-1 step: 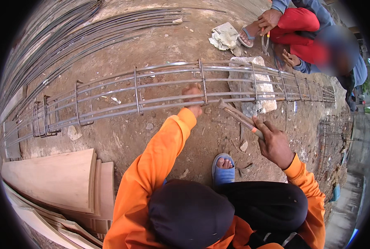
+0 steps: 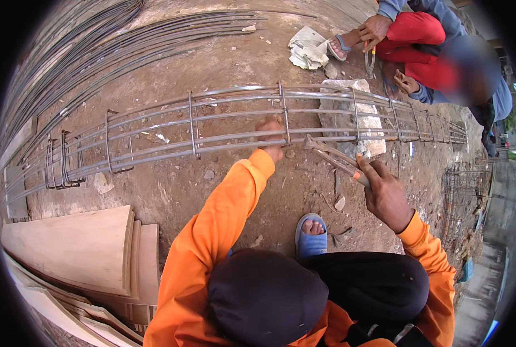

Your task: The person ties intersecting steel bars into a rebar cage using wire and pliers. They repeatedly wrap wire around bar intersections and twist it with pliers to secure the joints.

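Observation:
A long rebar cage (image 2: 235,139) of straight steel bars and square stirrups stretches from left to right before me. My left hand (image 2: 271,128) reaches in under its near bars, beside a stirrup (image 2: 284,111). The fingers look curled closed, partly hidden by the bars, and what they hold cannot be made out. In my right hand (image 2: 387,196) is a pair of pincers (image 2: 334,157) with orange on the handles. Their jaws point left, close to the near bar just right of that stirrup.
A pale stone block (image 2: 359,118) lies beneath the cage. Long loose rods (image 2: 171,36) cover the far left ground, and plywood sheets (image 2: 67,246) are stacked near left. At the far right a co-worker in red trousers (image 2: 411,36) crouches with another pair of pincers (image 2: 370,61).
My right hand has shifted slightly right, and the pincers lie at a flatter angle. My left hand stays at the same stirrup. The co-worker's foot has moved a little left.

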Action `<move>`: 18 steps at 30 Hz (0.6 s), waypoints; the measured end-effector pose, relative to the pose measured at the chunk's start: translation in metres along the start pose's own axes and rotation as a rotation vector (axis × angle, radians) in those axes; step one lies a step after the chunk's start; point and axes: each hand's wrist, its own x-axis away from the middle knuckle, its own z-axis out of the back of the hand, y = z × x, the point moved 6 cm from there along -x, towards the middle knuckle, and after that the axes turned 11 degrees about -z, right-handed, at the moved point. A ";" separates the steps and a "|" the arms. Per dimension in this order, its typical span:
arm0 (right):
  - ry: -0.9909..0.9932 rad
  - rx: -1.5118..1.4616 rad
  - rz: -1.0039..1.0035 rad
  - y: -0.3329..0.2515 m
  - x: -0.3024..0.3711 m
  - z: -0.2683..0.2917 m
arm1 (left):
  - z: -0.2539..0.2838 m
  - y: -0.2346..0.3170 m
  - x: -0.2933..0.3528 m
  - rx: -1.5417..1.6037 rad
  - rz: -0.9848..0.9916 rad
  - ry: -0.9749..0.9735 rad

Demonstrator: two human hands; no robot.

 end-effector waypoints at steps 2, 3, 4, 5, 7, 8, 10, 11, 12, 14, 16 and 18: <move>0.115 0.163 0.040 0.005 -0.009 0.011 | -0.004 -0.001 0.005 -0.032 0.019 0.007; 0.187 0.280 0.062 0.000 -0.016 0.021 | -0.011 0.005 0.001 -0.042 0.013 0.005; 0.246 0.388 0.092 -0.011 -0.019 0.027 | -0.008 -0.001 -0.006 -0.032 -0.005 0.018; 0.306 0.495 0.121 -0.022 -0.021 0.032 | -0.005 -0.009 -0.015 -0.023 -0.023 0.030; 0.299 0.556 0.113 -0.027 -0.021 0.028 | -0.006 -0.012 -0.018 -0.012 -0.030 0.013; 0.295 0.588 0.108 -0.031 -0.021 0.027 | -0.007 -0.015 -0.019 -0.009 -0.027 -0.011; 0.323 0.653 0.106 -0.040 -0.019 0.028 | -0.009 -0.015 -0.016 0.001 -0.020 -0.034; 0.336 0.685 0.104 -0.045 -0.017 0.029 | -0.010 -0.015 -0.014 0.009 -0.016 -0.031; 0.362 0.707 0.112 -0.051 -0.016 0.032 | -0.010 -0.016 -0.015 0.019 -0.017 -0.024; 0.414 0.750 0.128 -0.062 -0.013 0.039 | -0.011 -0.016 -0.018 0.052 -0.059 -0.051; 0.326 0.735 0.132 -0.067 -0.020 0.047 | -0.007 -0.015 -0.022 0.037 -0.095 -0.039; 0.314 0.740 0.206 -0.070 -0.038 0.058 | -0.005 -0.015 -0.023 -0.012 -0.115 -0.002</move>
